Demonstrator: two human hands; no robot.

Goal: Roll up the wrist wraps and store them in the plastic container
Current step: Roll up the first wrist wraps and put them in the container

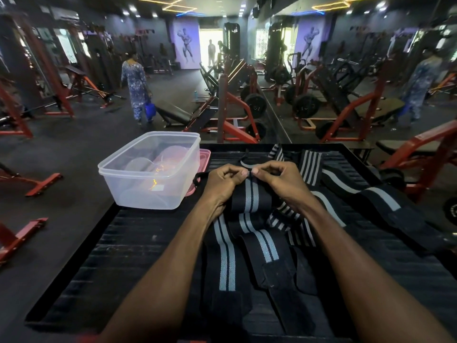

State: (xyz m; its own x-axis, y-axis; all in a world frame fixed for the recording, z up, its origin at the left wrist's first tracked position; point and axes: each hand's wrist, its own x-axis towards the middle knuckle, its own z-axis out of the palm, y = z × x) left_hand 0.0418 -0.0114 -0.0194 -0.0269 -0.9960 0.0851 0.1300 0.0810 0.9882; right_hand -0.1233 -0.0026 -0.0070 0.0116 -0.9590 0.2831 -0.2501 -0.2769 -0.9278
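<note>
Together, left hand (223, 180) and right hand (279, 178) each pinch-grip the woven, grey-striped black wrist wrap (251, 196).

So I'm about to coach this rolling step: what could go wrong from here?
1. Both hands, left hand and right hand, pinch only the wrap's far end; a loose start could unravel.
2. The other wraps lie tangled over and beside it, so rolling may drag them along.
3. The plastic container overhangs the platform edge; a nudge might tip it off.
</note>
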